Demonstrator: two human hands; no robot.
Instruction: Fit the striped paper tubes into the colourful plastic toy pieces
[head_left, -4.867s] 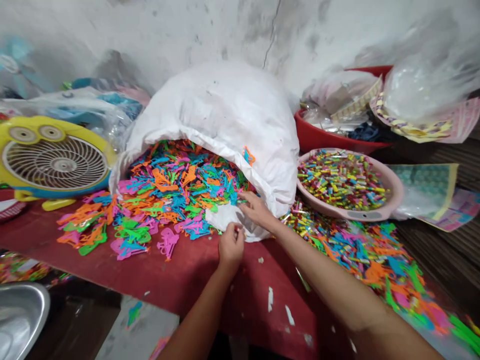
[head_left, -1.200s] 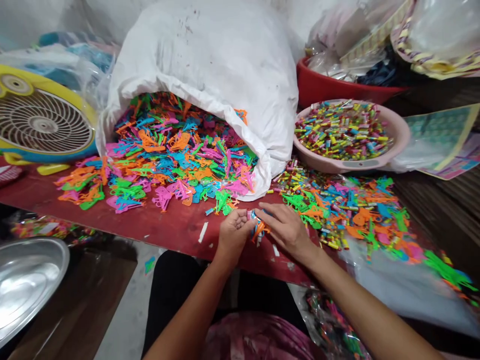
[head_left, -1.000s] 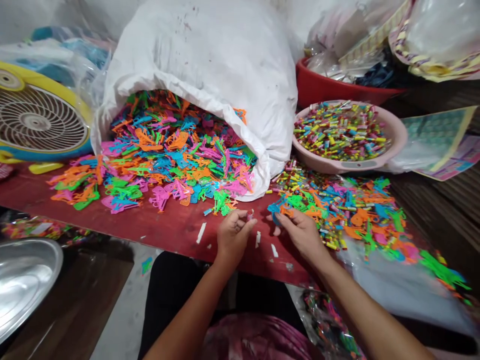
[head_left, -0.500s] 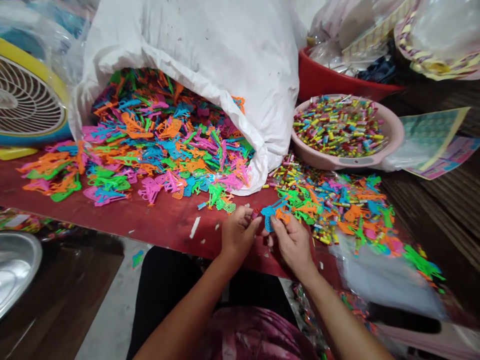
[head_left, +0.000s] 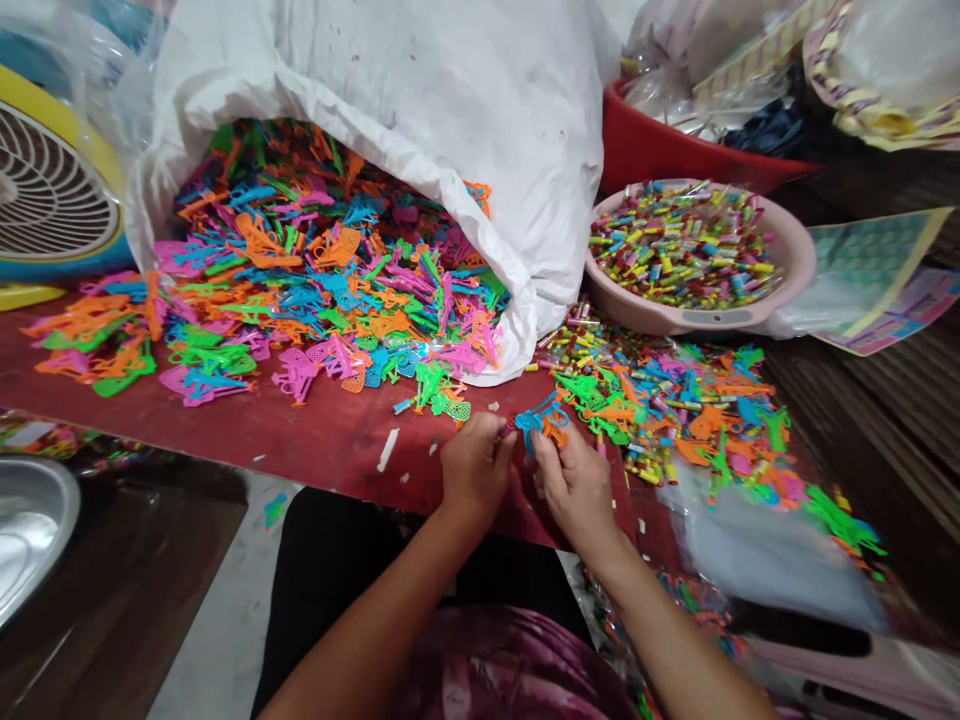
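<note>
My left hand (head_left: 474, 468) pinches a small reddish tube (head_left: 510, 425) between its fingertips. My right hand (head_left: 574, 490) holds a blue plastic toy piece (head_left: 531, 422) tangled with an orange one (head_left: 555, 428), close to that tube. Both hands sit over the red tabletop (head_left: 330, 440), just below a white woven sack (head_left: 420, 100). Bright plastic toy pieces (head_left: 322, 270) spill from the sack's mouth. A loose mix of similar pieces and small tubes (head_left: 675, 420) lies to the right of my hands.
A pink basin (head_left: 799, 260) full of small coloured tubes stands at the right, with a red basin (head_left: 675, 150) of plastic bags behind it. A yellow fan (head_left: 52, 200) stands at the left, and a steel bowl (head_left: 30, 530) sits below the table edge.
My hands have left the sack's mouth and now sit together near the table's front edge. The right hand has taken the blue and orange pieces. The view has tilted down and shifted.
</note>
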